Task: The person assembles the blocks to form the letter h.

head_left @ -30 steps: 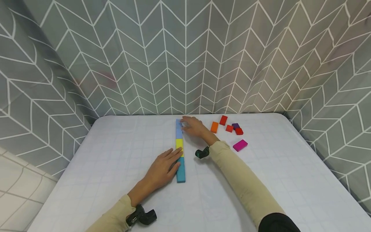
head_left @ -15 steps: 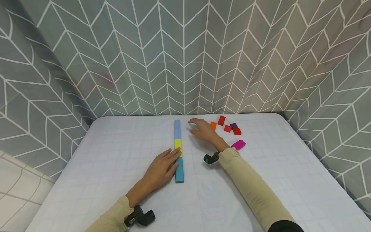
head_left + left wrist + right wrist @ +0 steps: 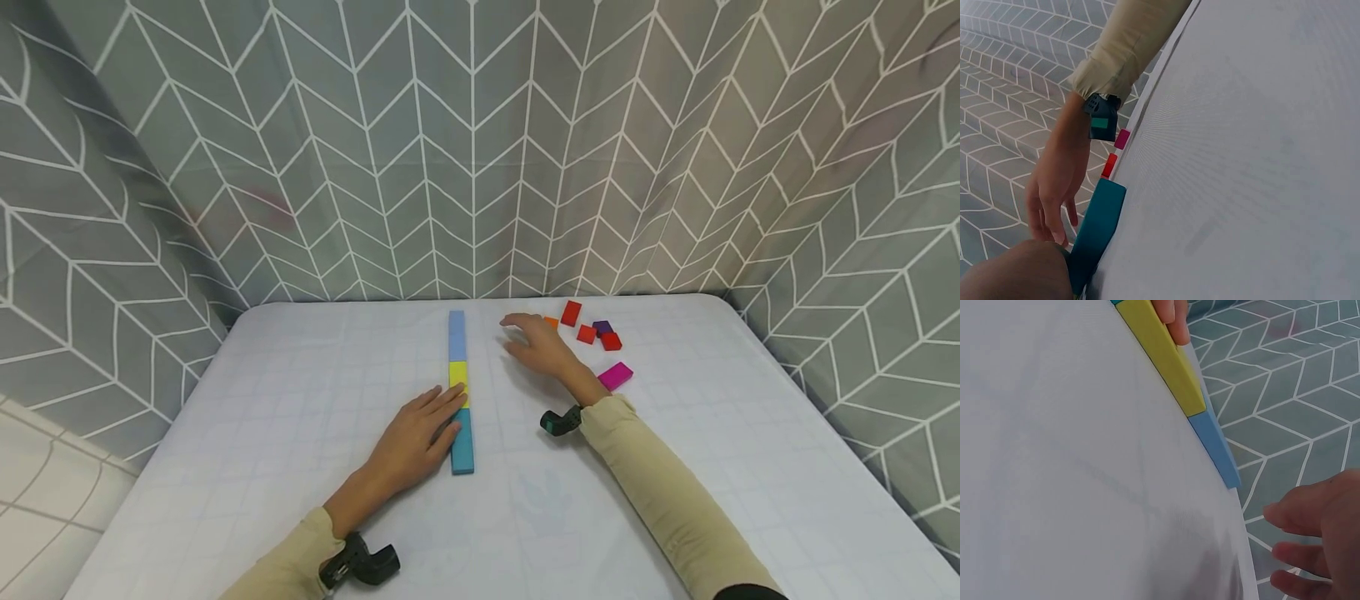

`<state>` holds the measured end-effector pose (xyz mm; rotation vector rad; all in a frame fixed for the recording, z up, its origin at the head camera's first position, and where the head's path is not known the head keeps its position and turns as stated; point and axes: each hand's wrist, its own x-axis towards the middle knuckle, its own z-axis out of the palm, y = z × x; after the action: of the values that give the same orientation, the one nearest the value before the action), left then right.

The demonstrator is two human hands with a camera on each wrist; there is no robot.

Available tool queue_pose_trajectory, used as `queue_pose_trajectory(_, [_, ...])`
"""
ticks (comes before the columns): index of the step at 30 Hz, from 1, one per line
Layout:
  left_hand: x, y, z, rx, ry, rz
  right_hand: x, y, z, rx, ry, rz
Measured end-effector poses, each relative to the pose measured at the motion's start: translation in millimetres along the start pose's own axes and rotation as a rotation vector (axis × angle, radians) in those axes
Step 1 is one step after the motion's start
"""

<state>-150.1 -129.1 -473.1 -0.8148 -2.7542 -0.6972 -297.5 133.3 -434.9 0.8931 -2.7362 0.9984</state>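
Three flat blocks form a straight line end to end on the table: light blue [image 3: 457, 336] at the far end, yellow [image 3: 458, 372] in the middle, teal [image 3: 462, 450] nearest me. My left hand [image 3: 412, 442] rests against the line's left side, fingertips on the yellow block and thumb by the teal one. To the right of the light blue block my right hand [image 3: 543, 350] hovers with relaxed fingers, holding nothing. It partly covers an orange block [image 3: 551, 322]. In the right wrist view a gap separates its fingers [image 3: 1304, 556] from the light blue block [image 3: 1216, 450].
Beyond my right hand lie red blocks [image 3: 571, 313] and a purple block [image 3: 602, 326]. A magenta block [image 3: 615, 376] sits closer, beside my right wrist. The white-covered table [image 3: 337, 350] ends at a patterned curtain [image 3: 442, 167].
My right hand has left the light blue block and moved right, toward the loose blocks, with nothing in it. My left hand stays on the line of blocks.
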Motion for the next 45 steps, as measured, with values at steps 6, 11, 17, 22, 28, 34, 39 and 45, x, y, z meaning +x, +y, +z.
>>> queue_pose_trajectory(6, [-1.0,0.2,0.2,-0.005,0.009,0.004,-6.2,8.1,-4.4,-0.023,0.02,0.008])
queue_pose_trajectory(11, [-1.5,1.0,0.0,-0.021,0.011,0.005,-12.7,12.0,-8.7,0.01,0.05,0.027])
queue_pose_trajectory(17, [-1.4,1.0,1.1,-0.007,0.006,0.001,-18.6,13.4,-12.3,0.01,0.054,0.041])
queue_pose_trajectory(22, [-1.0,1.4,-0.7,-0.012,0.006,-0.005,-20.6,15.4,-19.9,0.025,0.073,0.059])
queue_pose_trajectory(28, [-1.0,2.2,-0.9,0.0,0.005,-0.007,-21.6,23.0,-27.7,0.017,0.109,0.083])
queue_pose_trajectory(34, [-0.2,2.8,-1.1,0.024,0.0,-0.018,-23.2,28.8,-31.4,-0.005,0.119,0.088])
queue_pose_trajectory(39, [0.1,3.2,-1.1,0.024,0.001,-0.021,-25.2,32.6,-36.4,0.018,0.126,0.097])
queue_pose_trajectory(45, [-0.6,3.1,-0.7,0.021,0.01,-0.015,-27.0,40.1,-41.7,-0.026,0.1,0.166])
